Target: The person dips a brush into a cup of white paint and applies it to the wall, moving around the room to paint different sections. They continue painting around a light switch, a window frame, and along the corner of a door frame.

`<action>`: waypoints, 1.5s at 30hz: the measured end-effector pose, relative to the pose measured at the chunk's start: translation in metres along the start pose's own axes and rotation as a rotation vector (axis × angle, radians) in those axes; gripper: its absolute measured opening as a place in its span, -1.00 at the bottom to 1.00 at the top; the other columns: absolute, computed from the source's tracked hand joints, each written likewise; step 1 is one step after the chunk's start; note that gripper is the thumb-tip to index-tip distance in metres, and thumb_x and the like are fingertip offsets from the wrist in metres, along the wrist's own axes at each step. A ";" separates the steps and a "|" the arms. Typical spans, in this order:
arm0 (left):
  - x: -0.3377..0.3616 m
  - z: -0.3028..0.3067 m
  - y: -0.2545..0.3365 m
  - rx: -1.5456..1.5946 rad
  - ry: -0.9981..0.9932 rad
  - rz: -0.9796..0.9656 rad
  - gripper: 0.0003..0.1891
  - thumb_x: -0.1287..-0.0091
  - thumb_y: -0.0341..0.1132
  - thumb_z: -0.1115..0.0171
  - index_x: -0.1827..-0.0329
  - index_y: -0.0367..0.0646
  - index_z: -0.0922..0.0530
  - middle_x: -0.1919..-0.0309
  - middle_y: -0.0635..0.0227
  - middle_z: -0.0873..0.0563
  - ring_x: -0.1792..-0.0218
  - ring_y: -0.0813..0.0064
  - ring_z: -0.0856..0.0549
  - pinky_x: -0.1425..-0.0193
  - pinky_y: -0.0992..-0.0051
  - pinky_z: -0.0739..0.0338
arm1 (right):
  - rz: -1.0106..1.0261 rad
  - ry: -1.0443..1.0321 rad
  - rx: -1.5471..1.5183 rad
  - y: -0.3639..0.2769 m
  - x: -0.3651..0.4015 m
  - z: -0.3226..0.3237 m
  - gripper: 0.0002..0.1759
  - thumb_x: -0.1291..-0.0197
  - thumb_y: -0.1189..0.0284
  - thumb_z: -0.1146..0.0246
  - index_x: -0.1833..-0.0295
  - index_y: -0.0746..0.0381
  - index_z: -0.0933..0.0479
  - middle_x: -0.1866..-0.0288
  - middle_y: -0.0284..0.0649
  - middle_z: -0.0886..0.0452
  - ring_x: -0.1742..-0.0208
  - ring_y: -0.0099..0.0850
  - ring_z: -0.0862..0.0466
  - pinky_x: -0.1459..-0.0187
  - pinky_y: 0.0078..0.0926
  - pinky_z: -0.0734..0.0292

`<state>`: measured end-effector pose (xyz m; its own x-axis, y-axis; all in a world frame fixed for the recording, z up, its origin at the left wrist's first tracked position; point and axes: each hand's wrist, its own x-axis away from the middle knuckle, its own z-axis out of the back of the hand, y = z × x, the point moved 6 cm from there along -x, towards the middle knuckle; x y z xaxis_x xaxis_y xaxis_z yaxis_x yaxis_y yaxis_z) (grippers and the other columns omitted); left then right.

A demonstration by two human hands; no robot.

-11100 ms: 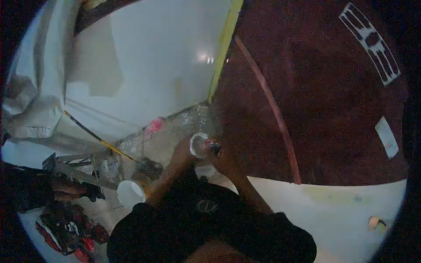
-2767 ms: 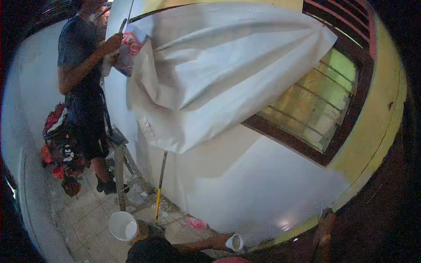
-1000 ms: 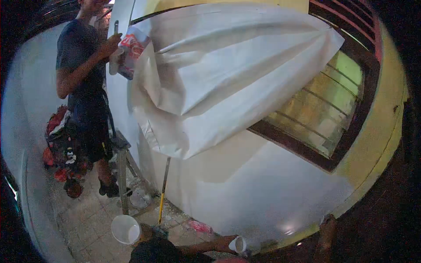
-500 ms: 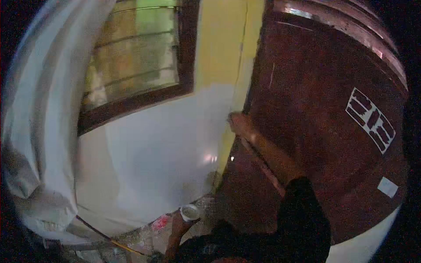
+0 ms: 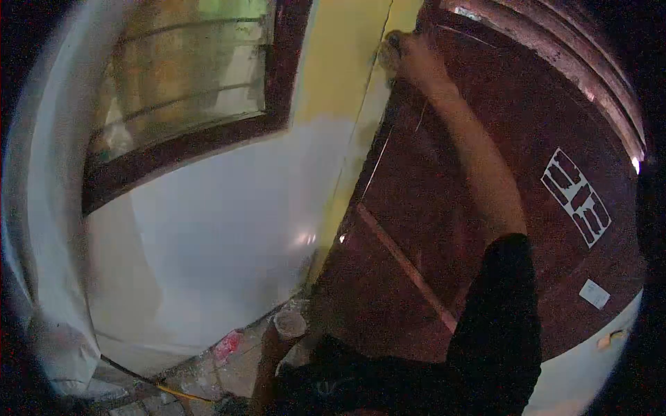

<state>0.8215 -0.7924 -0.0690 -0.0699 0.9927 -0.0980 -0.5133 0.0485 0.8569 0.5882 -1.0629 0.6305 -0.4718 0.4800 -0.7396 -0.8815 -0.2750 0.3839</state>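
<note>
My right hand point(image 5: 415, 59) is raised high against the narrow wall strip point(image 5: 371, 104) beside the dark red surface. Its fingers are closed around a small tool point(image 5: 390, 55), probably a brush, whose shape is blurred. Low in the view, my left hand point(image 5: 272, 344) is wrapped round a pale cup point(image 5: 290, 323), held near my body with its open top facing up. Left of the strip, the wall is yellow point(image 5: 336, 69) above and white point(image 5: 229, 208) below.
A dark-framed window point(image 5: 187, 83) is at the upper left, with pale sheeting point(image 5: 59, 229) hanging beside it. The dark red surface point(image 5: 499, 173) on the right bears a white patterned sticker point(image 5: 579, 197) and a small white paper point(image 5: 594, 294). A red-and-white item point(image 5: 227, 344) lies on the floor.
My right hand has moved up along the strip, from its middle to near the top. My left hand still holds the cup. The view has shifted slightly, moving the wall and window leftward.
</note>
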 end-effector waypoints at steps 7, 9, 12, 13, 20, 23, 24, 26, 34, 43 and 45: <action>0.003 0.030 0.010 0.188 -0.033 0.046 0.02 -0.07 0.12 -0.78 -0.51 -0.22 -0.47 -0.21 -0.02 -0.80 -0.21 -0.06 -0.81 -0.31 0.03 -0.72 | 0.132 -0.214 0.134 -0.017 0.086 -0.138 -0.52 -0.27 0.42 -0.36 -0.30 0.29 -0.60 -0.18 0.12 -0.69 -0.19 0.12 -0.73 -0.15 0.05 -0.74; 0.003 0.023 -0.012 -0.060 -0.028 0.044 0.06 -0.07 0.16 -0.78 -0.54 -0.21 -0.44 -0.24 -0.05 -0.79 -0.24 -0.09 -0.78 -0.32 0.00 -0.70 | 0.237 -0.168 -0.007 -0.055 0.150 -0.179 -0.59 -0.31 0.47 -0.32 -0.26 0.32 -0.60 -0.22 0.12 -0.68 -0.22 0.08 -0.73 -0.17 0.01 -0.73; 0.005 0.039 -0.010 0.093 -0.062 0.149 0.07 -0.05 0.20 -0.77 -0.52 -0.21 -0.43 -0.27 -0.06 -0.76 -0.26 -0.10 -0.77 -0.32 0.00 -0.69 | 0.045 -0.370 -0.457 -0.084 0.212 -0.248 -0.68 -0.47 0.44 -0.26 -0.24 0.32 -0.63 -0.19 0.09 -0.71 -0.20 0.01 -0.75 -0.21 -0.06 -0.71; 0.005 0.041 -0.015 0.089 -0.055 0.153 0.07 -0.05 0.20 -0.77 -0.52 -0.21 -0.43 -0.27 -0.06 -0.76 -0.26 -0.10 -0.77 -0.32 0.00 -0.69 | -0.054 -0.445 -0.580 -0.096 0.226 -0.258 -0.69 -0.51 0.42 -0.25 -0.24 0.32 -0.64 -0.18 0.08 -0.72 -0.19 -0.01 -0.75 -0.22 -0.08 -0.70; 0.001 0.067 0.015 -0.071 0.039 0.079 -0.10 0.02 0.14 -0.83 -0.25 -0.17 -0.51 -0.05 0.09 -0.84 -0.08 0.06 -0.84 -0.21 0.10 -0.75 | -0.166 -0.489 -0.720 -0.092 0.199 -0.207 -0.61 -0.64 0.19 -0.21 -0.22 0.27 -0.72 -0.20 0.06 -0.79 -0.23 -0.01 -0.79 -0.31 -0.09 -0.67; 0.001 0.067 0.014 -0.054 0.000 0.106 -0.10 0.02 0.13 -0.83 -0.25 -0.18 -0.52 -0.07 0.08 -0.84 -0.10 0.07 -0.84 -0.24 0.09 -0.74 | -0.035 -0.496 -0.537 -0.054 0.128 -0.165 -0.61 -0.64 0.18 -0.21 -0.26 0.21 -0.73 -0.20 0.06 -0.81 -0.26 0.03 -0.79 -0.37 -0.06 -0.64; 0.001 0.065 0.010 0.014 0.012 0.030 -0.10 0.03 0.13 -0.83 -0.25 -0.18 -0.53 -0.08 0.08 -0.84 -0.11 0.06 -0.84 -0.25 0.08 -0.74 | -0.063 -0.332 -0.569 -0.040 0.110 -0.136 -0.60 -0.62 0.16 -0.24 -0.30 0.18 -0.72 -0.20 0.06 -0.81 -0.24 0.02 -0.80 -0.35 -0.05 -0.66; -0.001 0.053 -0.011 -0.004 -0.053 0.081 0.02 0.01 0.21 -0.80 -0.36 -0.25 -0.47 -0.15 0.01 -0.81 -0.17 0.00 -0.81 -0.28 0.05 -0.72 | 0.056 0.115 -0.522 -0.016 0.076 -0.081 -0.63 -0.58 0.20 -0.29 -0.32 0.11 -0.72 -0.14 0.02 -0.83 0.00 -0.05 -0.83 -0.12 -0.12 -0.73; -0.014 0.045 0.021 0.037 0.001 0.045 -0.12 -0.01 0.14 -0.81 -0.27 -0.17 -0.55 -0.12 0.07 -0.85 -0.13 0.03 -0.85 -0.27 0.10 -0.74 | -0.141 0.328 -0.499 -0.013 0.097 -0.078 -0.62 -0.46 0.35 -0.38 -0.32 0.15 -0.73 0.00 0.01 -0.85 0.03 -0.10 -0.87 -0.03 -0.18 -0.77; -0.015 0.057 0.028 0.062 -0.011 -0.012 -0.03 -0.03 0.20 -0.80 -0.35 -0.25 -0.53 -0.16 -0.01 -0.79 -0.16 0.00 -0.81 -0.28 0.06 -0.72 | -0.104 0.158 -0.978 -0.070 0.197 -0.123 -0.74 -0.53 0.34 -0.36 -0.16 0.24 -0.75 -0.07 -0.07 -0.85 -0.11 -0.25 -0.84 -0.22 -0.16 -0.73; -0.014 0.055 0.021 -0.054 -0.042 -0.026 -0.01 -0.01 0.19 -0.80 -0.36 -0.26 -0.52 -0.16 -0.02 -0.79 -0.17 -0.02 -0.81 -0.28 0.05 -0.73 | -0.067 -0.041 -0.961 -0.045 0.153 -0.105 -0.73 -0.57 0.37 -0.32 -0.21 0.26 -0.74 -0.14 -0.08 -0.85 -0.20 -0.30 -0.83 -0.26 -0.18 -0.71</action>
<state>0.8586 -0.7990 -0.0222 -0.0205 0.9950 -0.0978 -0.5603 0.0696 0.8254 0.5576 -1.0643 0.4417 -0.4373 0.5430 -0.7168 -0.5227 -0.8021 -0.2887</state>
